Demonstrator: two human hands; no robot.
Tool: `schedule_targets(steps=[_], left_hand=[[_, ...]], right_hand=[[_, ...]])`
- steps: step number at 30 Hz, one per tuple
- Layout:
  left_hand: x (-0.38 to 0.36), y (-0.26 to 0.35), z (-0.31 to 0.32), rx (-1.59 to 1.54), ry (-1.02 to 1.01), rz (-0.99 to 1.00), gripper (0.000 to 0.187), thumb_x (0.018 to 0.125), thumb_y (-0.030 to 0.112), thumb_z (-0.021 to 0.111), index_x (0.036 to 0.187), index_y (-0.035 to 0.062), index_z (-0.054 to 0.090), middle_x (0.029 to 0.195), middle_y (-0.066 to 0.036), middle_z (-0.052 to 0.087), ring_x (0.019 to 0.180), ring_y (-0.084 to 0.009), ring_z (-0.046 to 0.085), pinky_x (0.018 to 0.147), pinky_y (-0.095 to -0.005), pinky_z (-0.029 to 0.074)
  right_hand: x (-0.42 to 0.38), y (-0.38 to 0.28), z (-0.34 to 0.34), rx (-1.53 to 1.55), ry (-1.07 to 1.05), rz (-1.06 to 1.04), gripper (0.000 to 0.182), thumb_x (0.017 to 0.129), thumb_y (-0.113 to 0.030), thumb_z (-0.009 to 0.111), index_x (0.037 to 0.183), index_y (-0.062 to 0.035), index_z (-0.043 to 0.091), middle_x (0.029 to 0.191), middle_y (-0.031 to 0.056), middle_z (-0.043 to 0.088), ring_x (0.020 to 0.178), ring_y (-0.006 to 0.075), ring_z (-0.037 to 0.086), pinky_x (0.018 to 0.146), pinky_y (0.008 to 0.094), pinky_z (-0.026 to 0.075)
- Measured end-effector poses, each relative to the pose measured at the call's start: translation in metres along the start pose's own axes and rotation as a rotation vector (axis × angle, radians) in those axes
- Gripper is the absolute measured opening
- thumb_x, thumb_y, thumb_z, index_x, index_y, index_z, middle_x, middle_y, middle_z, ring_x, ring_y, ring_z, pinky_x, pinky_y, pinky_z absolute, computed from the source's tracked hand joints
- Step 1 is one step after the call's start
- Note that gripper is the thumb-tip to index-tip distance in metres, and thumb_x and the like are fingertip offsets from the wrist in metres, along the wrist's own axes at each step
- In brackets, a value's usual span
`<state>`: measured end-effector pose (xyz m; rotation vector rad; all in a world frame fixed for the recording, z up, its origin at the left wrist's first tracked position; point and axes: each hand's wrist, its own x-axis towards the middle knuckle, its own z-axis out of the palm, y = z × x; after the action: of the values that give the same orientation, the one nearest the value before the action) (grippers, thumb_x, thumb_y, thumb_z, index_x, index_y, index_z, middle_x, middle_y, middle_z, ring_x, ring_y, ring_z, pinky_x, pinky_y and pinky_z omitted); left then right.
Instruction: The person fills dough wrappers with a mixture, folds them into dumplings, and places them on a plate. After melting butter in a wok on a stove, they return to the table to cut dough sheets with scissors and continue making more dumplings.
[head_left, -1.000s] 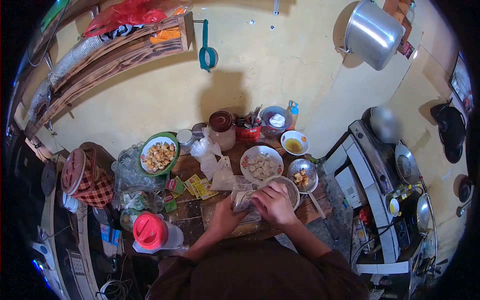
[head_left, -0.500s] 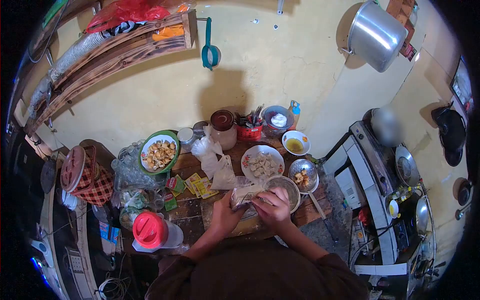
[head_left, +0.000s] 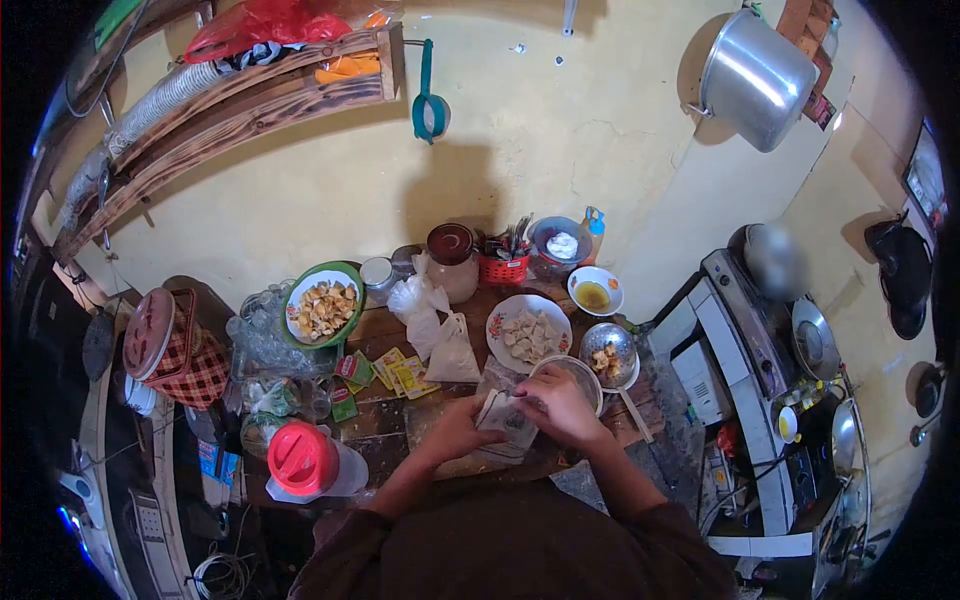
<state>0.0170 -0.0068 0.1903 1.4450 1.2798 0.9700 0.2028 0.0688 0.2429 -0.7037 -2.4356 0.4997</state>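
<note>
Both my hands hold a small clear plastic bag [head_left: 510,418] over the near edge of the wooden table [head_left: 385,420]. My left hand [head_left: 455,432] grips its left side, and my right hand [head_left: 562,408] pinches its top from the right. Just behind my right hand is a metal bowl [head_left: 578,372]. Beyond it stand a floral plate of pale food pieces [head_left: 528,333] and a metal strainer with fried pieces [head_left: 607,352]. What is inside the bag cannot be made out.
A green-rimmed plate of fried pieces [head_left: 322,310], yellow sachets [head_left: 400,374], tied plastic bags [head_left: 432,322], a brown-lidded jar [head_left: 451,258], a sauce bowl [head_left: 595,291] and a red-lidded jug [head_left: 303,462] crowd the table. A stove with pans [head_left: 790,350] stands at the right.
The bag has come down and nearer to me, from held up in front of the bowl to low over the table edge. Both hands stay on it.
</note>
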Motion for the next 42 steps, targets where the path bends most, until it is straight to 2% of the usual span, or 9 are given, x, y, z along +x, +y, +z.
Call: schedule_targets(steps=[7, 16, 20, 26, 28, 35, 38, 41, 42], left_hand=[[0.005, -0.016, -0.005, -0.252, -0.032, -0.129, 0.043, 0.068, 0.01, 0.074, 0.106, -0.0005, 0.058, 0.095, -0.007, 0.064, 0.085, -0.0125, 0.059, 0.078, -0.0274, 0.047], [0.013, -0.033, -0.008, -0.337, -0.121, -0.038, 0.037, 0.072, 0.011, 0.072, 0.105, -0.0005, 0.06, 0.092, -0.004, 0.065, 0.082, -0.0096, 0.058, 0.075, -0.0251, 0.046], [0.011, -0.026, -0.012, -0.219, -0.133, -0.122, 0.036, 0.072, 0.011, 0.072, 0.104, -0.001, 0.06, 0.091, -0.004, 0.065, 0.081, -0.0085, 0.057, 0.073, -0.0243, 0.046], [0.008, -0.011, -0.011, -0.17, 0.031, -0.163, 0.031, 0.075, 0.011, 0.07, 0.102, -0.0016, 0.061, 0.088, -0.004, 0.064, 0.081, -0.0078, 0.056, 0.073, -0.0246, 0.046], [0.008, -0.009, -0.013, -0.299, 0.05, -0.055, 0.031, 0.075, 0.012, 0.07, 0.101, -0.0012, 0.061, 0.088, -0.004, 0.064, 0.082, -0.0081, 0.057, 0.074, -0.0254, 0.046], [0.006, -0.018, -0.009, -0.175, 0.049, -0.058, 0.033, 0.074, 0.012, 0.07, 0.103, -0.0021, 0.06, 0.09, -0.007, 0.065, 0.082, -0.0092, 0.058, 0.075, -0.026, 0.046], [0.005, -0.039, -0.008, 0.103, 0.148, -0.003, 0.034, 0.073, 0.011, 0.07, 0.102, -0.0028, 0.06, 0.09, -0.008, 0.065, 0.082, -0.0116, 0.06, 0.075, -0.0262, 0.046], [0.01, -0.082, -0.013, -0.086, 0.145, -0.223, 0.036, 0.069, 0.011, 0.072, 0.102, -0.0003, 0.061, 0.088, -0.008, 0.066, 0.081, -0.0174, 0.062, 0.077, -0.0304, 0.048], [0.012, -0.1, -0.017, -0.44, 0.143, -0.344, 0.043, 0.069, 0.011, 0.071, 0.107, 0.0012, 0.057, 0.095, -0.009, 0.064, 0.087, -0.0211, 0.061, 0.082, -0.0348, 0.047]], right_hand=[[-0.007, 0.016, 0.004, 0.048, 0.044, 0.095, 0.017, 0.071, -0.013, 0.066, 0.084, -0.0035, 0.06, 0.082, 0.013, 0.062, 0.083, 0.031, 0.056, 0.075, 0.0399, 0.044], [-0.011, 0.019, 0.001, 0.025, 0.276, 0.139, 0.016, 0.07, -0.009, 0.065, 0.083, -0.0014, 0.06, 0.082, 0.0147, 0.061, 0.08, 0.0336, 0.056, 0.075, 0.0406, 0.043], [-0.014, 0.024, -0.003, 0.136, 0.321, 0.21, 0.015, 0.071, -0.006, 0.065, 0.083, -0.0001, 0.059, 0.081, 0.0148, 0.061, 0.076, 0.0329, 0.057, 0.072, 0.0376, 0.045], [-0.023, 0.042, 0.01, 0.505, 0.351, 0.34, 0.009, 0.079, -0.003, 0.061, 0.086, 0.0017, 0.058, 0.08, 0.0082, 0.06, 0.073, 0.0144, 0.057, 0.065, 0.0254, 0.045], [-0.02, 0.034, 0.005, 0.833, 0.432, 0.425, 0.007, 0.083, 0.001, 0.057, 0.09, 0.0016, 0.057, 0.082, 0.0034, 0.058, 0.075, 0.0075, 0.054, 0.065, 0.0229, 0.044], [-0.014, 0.036, 0.001, 0.874, 0.634, 0.313, 0.007, 0.085, 0.0, 0.053, 0.092, -0.0008, 0.056, 0.078, -0.0004, 0.056, 0.067, 0.0039, 0.05, 0.06, 0.0189, 0.041], [-0.004, 0.035, -0.028, 0.902, 0.912, 0.398, 0.011, 0.09, -0.012, 0.049, 0.095, -0.0025, 0.054, 0.071, -0.003, 0.054, 0.057, 0.0013, 0.045, 0.054, 0.0178, 0.039], [-0.004, 0.034, -0.04, 0.933, 0.914, 0.407, 0.012, 0.09, -0.012, 0.049, 0.098, -0.003, 0.053, 0.077, -0.0009, 0.056, 0.062, 0.003, 0.048, 0.057, 0.0185, 0.041], [-0.005, 0.034, -0.039, 1.008, 0.968, 0.445, 0.013, 0.091, -0.011, 0.048, 0.099, -0.0028, 0.053, 0.081, 0.0004, 0.057, 0.066, 0.0044, 0.05, 0.06, 0.0196, 0.043]])
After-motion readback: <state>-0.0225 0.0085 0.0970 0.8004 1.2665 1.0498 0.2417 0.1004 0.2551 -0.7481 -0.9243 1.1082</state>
